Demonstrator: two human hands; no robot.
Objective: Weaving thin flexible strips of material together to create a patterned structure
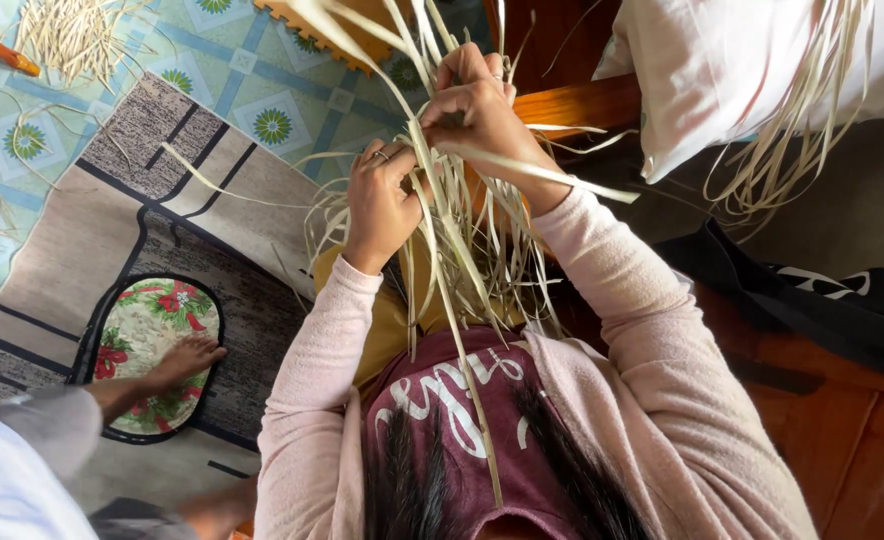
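- Closest to the camera is your own hair and maroon top, with one long strip trailing down over them. It could snag there if you tug upward.
- Your left hand is closed around the bundle of pale strips in front of your chest. Ease that squeeze and the strands will probably fan out.
- Your right hand pinches the strips just above, fingers curled tight. Pulling hard risks splitting or creasing a thin strand.
- Loose ends hang by the pillow, so they might tangle.
- Someone's bare foot rests on the floral mat, well apart, so that side looks safe.
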